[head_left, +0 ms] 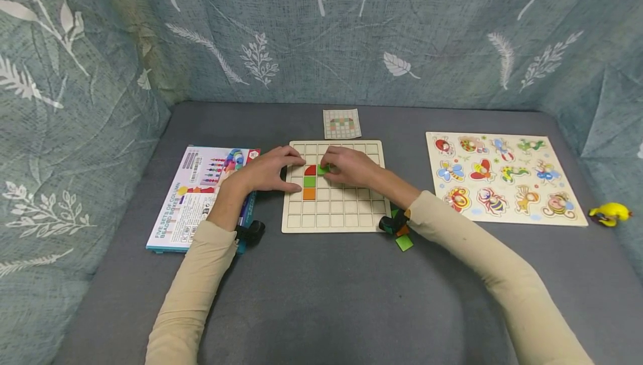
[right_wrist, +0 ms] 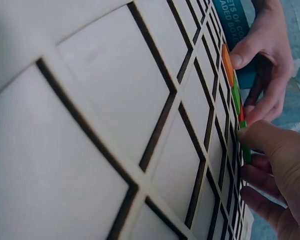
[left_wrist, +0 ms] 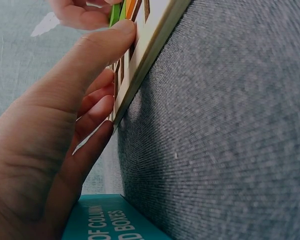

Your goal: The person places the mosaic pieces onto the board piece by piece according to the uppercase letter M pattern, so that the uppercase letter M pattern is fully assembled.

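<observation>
Before me, the grey table [head_left: 341, 292] carries a wooden grid board [head_left: 350, 207] near its middle. The left hand [head_left: 271, 171] rests at the left edge of this board, its thumb and fingers apart. The right hand [head_left: 353, 166] pinches a green tile [head_left: 322, 170] on the board's far half, just beside a red tile [head_left: 311, 171]. In the same column with it lie a green square [head_left: 309, 181] and an orange square [head_left: 308, 193].
</observation>
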Action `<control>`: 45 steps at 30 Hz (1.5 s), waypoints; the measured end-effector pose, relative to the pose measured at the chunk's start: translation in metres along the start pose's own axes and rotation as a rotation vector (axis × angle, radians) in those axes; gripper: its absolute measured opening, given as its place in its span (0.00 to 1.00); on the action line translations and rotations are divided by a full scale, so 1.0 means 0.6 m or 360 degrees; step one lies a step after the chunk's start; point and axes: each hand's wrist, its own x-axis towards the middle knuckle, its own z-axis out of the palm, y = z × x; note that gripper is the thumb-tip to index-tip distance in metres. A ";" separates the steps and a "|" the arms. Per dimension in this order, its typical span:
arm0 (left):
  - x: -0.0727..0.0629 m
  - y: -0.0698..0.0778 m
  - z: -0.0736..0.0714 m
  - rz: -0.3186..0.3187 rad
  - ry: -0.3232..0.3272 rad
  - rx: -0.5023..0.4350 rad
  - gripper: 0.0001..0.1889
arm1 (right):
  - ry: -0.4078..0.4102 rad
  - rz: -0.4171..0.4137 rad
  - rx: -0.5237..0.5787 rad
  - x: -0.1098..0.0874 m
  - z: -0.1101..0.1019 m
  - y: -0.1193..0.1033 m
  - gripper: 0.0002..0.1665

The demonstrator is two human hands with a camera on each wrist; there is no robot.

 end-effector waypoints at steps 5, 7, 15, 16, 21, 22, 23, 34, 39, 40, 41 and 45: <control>0.001 0.000 0.002 0.0002 -0.0003 0.0002 0.36 | 0.0008 -0.0012 -0.0002 -0.002 0.003 0.002 0.08; 0.002 -0.001 0.002 0.0001 -0.0005 0.0000 0.36 | 0.0008 -0.0014 -0.0002 -0.003 0.004 0.002 0.08; 0.003 -0.002 0.002 -0.0012 -0.0009 0.0011 0.36 | 0.0003 -0.0013 -0.0003 -0.003 0.003 0.002 0.09; 0.002 -0.002 0.002 -0.0014 -0.0011 0.0010 0.36 | 0.0002 -0.0014 -0.0006 -0.003 0.002 0.002 0.09; 0.002 -0.003 0.000 -0.0006 -0.0004 0.0012 0.36 | 0.0006 -0.0023 -0.0019 0.000 0.002 0.001 0.08; 0.002 -0.004 0.000 -0.0006 -0.0002 0.0012 0.36 | 0.0009 -0.0030 -0.0025 0.000 0.002 0.001 0.08; 0.002 -0.004 0.000 -0.0005 -0.0002 0.0015 0.36 | 0.0012 -0.0037 -0.0035 0.000 0.003 0.001 0.08; 0.004 -0.004 0.002 -0.0012 -0.0007 0.0006 0.36 | 0.0052 -0.0079 -0.0078 0.000 0.009 0.004 0.07; 0.003 -0.003 0.002 -0.0011 -0.0009 0.0000 0.36 | 0.0056 -0.0089 -0.0077 0.000 0.009 0.004 0.07; 0.003 -0.003 0.002 -0.0011 -0.0009 -0.0002 0.36 | 0.0054 -0.0088 -0.0074 0.000 0.009 0.004 0.07; 0.003 -0.003 0.002 -0.0012 -0.0010 -0.0001 0.36 | 0.0053 -0.0089 -0.0073 0.000 0.009 0.004 0.07; 0.003 -0.003 0.002 -0.0016 -0.0009 -0.0001 0.36 | 0.0056 -0.0101 -0.0057 0.001 0.009 0.003 0.07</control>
